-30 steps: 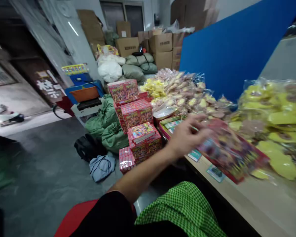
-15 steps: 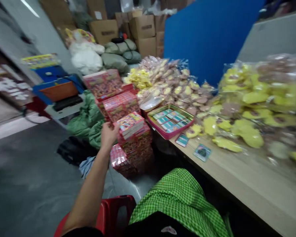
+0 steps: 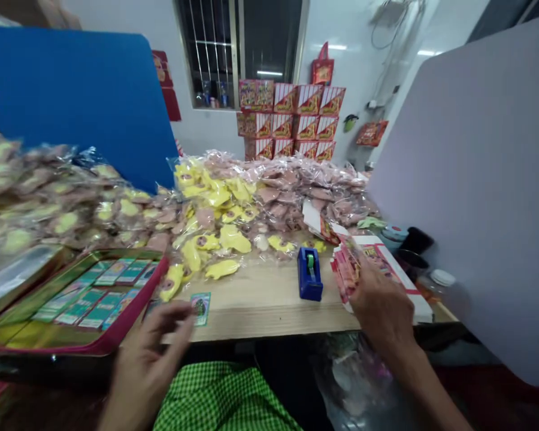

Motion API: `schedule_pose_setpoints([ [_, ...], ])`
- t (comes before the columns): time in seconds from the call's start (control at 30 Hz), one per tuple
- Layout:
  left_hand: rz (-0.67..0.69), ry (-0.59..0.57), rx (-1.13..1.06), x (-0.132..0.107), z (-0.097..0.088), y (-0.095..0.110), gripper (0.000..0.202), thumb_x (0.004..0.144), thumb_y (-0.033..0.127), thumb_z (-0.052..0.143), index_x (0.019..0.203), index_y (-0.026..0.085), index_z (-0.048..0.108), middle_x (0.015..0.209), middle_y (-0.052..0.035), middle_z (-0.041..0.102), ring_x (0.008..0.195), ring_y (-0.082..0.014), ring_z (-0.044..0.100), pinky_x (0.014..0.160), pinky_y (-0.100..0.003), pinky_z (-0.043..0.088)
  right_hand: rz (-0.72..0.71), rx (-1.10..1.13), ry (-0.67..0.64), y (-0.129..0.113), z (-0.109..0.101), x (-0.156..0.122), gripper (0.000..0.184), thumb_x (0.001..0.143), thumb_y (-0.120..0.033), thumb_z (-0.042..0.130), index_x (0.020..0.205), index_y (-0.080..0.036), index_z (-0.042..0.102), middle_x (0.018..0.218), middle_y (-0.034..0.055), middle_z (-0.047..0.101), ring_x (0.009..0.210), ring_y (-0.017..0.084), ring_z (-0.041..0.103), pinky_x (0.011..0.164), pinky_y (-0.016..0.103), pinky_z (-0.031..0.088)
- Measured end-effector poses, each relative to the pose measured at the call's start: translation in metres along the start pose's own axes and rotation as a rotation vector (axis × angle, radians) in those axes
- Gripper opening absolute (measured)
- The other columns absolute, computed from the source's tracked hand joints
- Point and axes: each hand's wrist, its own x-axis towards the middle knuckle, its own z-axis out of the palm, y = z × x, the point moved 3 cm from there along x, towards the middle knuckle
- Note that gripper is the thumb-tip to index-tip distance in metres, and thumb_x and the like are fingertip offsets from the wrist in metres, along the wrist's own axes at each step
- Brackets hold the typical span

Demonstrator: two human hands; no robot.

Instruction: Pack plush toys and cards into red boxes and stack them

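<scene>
My left hand (image 3: 155, 353), somewhat blurred, is over the near table edge with thumb and fingers apart and nothing visible in it. Just past its fingertips lies a picture card (image 3: 200, 308) on the wood. To its left is a pink-rimmed tin tray (image 3: 137, 314) with rows of teal cards (image 3: 87, 307) inside. At the right end of the table my right hand (image 3: 381, 299) grips a red printed carton (image 3: 347, 269), seemingly folded flat. Beneath it rest more white and red cartons (image 3: 402, 272). A blue tape dispenser (image 3: 309, 281) stands left of that hand.
Bagged yellow and brown pieces (image 3: 233, 236) are heaped along the back of the table. A blue panel (image 3: 72, 102) rises at left, a pale panel (image 3: 485, 197) at right. Cups and a jar (image 3: 442, 281) stand by the right edge. Stacked red boxes (image 3: 285, 126) are behind.
The view has swung right, from the stacked boxes on the floor to the table. My left hand has left the printed pack there. My right hand has come into view holding a carton.
</scene>
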Motion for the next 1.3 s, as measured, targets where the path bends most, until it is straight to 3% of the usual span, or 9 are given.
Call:
schedule_pose_setpoints([
  [0.1,-0.157,-0.399,-0.496,-0.012,0.081,0.002,0.068,0.056,0.060,0.094,0.106,0.024,0.067,0.125,-0.0127,0.071,0.119,-0.0327,0.066,0.096,-0.038,0.054,-0.316,0.343,0.253,-0.053,-0.027,-0.043,0.065,0.090,-0.003,0.042,0.154,-0.011,0.043,0.125,0.0205,0.072,0.107,0.028,0.073,0.094,0.039,0.058],
  [0.2,-0.277,-0.535,-0.778,-0.017,0.123,-0.005,0.082,0.048,0.058,0.097,0.115,0.023,0.067,0.137,-0.0141,0.065,0.129,-0.0374,0.059,0.109,-0.046,0.047,-0.573,0.662,0.188,-0.104,-0.036,-0.080,0.079,0.085,-0.002,0.044,0.162,-0.005,0.026,0.131,0.0213,0.069,0.121,0.028,0.069,0.098,0.039,0.059],
  [0.4,-0.302,-0.707,-0.696,-0.015,0.106,-0.031,0.090,0.052,0.048,0.096,0.132,0.020,0.066,0.127,-0.0152,0.069,0.127,-0.0428,0.059,0.113,-0.054,0.045,-0.511,0.933,-0.135,-0.119,-0.040,-0.061,0.053,0.101,-0.017,0.044,0.153,-0.016,0.043,0.146,0.0135,0.060,0.136,0.024,0.056,0.111,0.041,0.050],
  [0.5,-0.295,-0.828,-0.664,-0.019,0.096,-0.029,0.102,0.038,0.037,0.103,0.132,0.020,0.065,0.127,-0.0134,0.069,0.126,-0.0431,0.060,0.113,-0.052,0.045,-0.531,1.044,-0.249,-0.105,-0.034,-0.035,0.031,0.103,-0.022,0.041,0.123,-0.019,0.065,0.115,0.0100,0.070,0.116,0.026,0.061,0.104,0.046,0.049],
  [0.57,-0.354,-0.774,-0.681,-0.017,0.095,-0.023,0.095,0.044,0.037,0.101,0.130,0.020,0.064,0.121,-0.0134,0.072,0.116,-0.0406,0.067,0.105,-0.051,0.052,-0.473,1.113,-0.323,-0.096,-0.022,-0.024,0.025,0.103,-0.026,0.044,0.102,-0.021,0.068,0.099,0.0079,0.069,0.104,0.025,0.061,0.098,0.045,0.049],
  [0.7,-0.440,-0.459,-0.652,0.000,0.098,-0.010,0.074,0.057,0.036,0.094,0.123,0.018,0.068,0.100,-0.0124,0.079,0.090,-0.0351,0.076,0.082,-0.045,0.062,-0.108,1.388,-0.572,-0.090,0.016,-0.015,0.043,0.102,-0.039,0.053,0.142,-0.023,0.056,0.139,0.0117,0.060,0.127,0.027,0.055,0.107,0.045,0.045],
  [0.8,-0.514,-0.284,-0.616,0.017,0.103,-0.009,0.066,0.055,0.036,0.096,0.114,0.016,0.073,0.090,-0.0101,0.080,0.079,-0.0340,0.078,0.074,-0.044,0.065,-0.030,1.628,-0.826,-0.104,0.037,-0.015,0.042,0.103,-0.046,0.050,0.135,-0.023,0.062,0.128,0.0089,0.066,0.120,0.025,0.059,0.107,0.042,0.046],
  [1.03,-0.606,-0.223,-0.561,0.039,0.116,-0.021,0.076,0.045,0.031,0.101,0.115,0.017,0.073,0.090,-0.0076,0.082,0.074,-0.0331,0.078,0.068,-0.041,0.067,0.374,1.760,-0.683,-0.117,0.063,-0.006,0.039,0.090,-0.057,0.065,0.090,-0.018,0.064,0.079,0.0009,0.062,0.070,0.017,0.058,0.064,0.028,0.050],
  [1.3,-0.392,-0.157,-0.379,0.033,0.115,-0.050,0.118,0.059,0.046,0.097,0.156,0.033,0.031,0.126,-0.0058,0.074,0.112,-0.0301,0.073,0.087,-0.033,0.064,0.280,1.636,-0.542,-0.109,0.069,-0.024,0.044,0.098,-0.040,0.056,0.138,-0.023,0.054,0.094,0.0031,0.070,0.086,0.020,0.066,0.084,0.033,0.053],
])
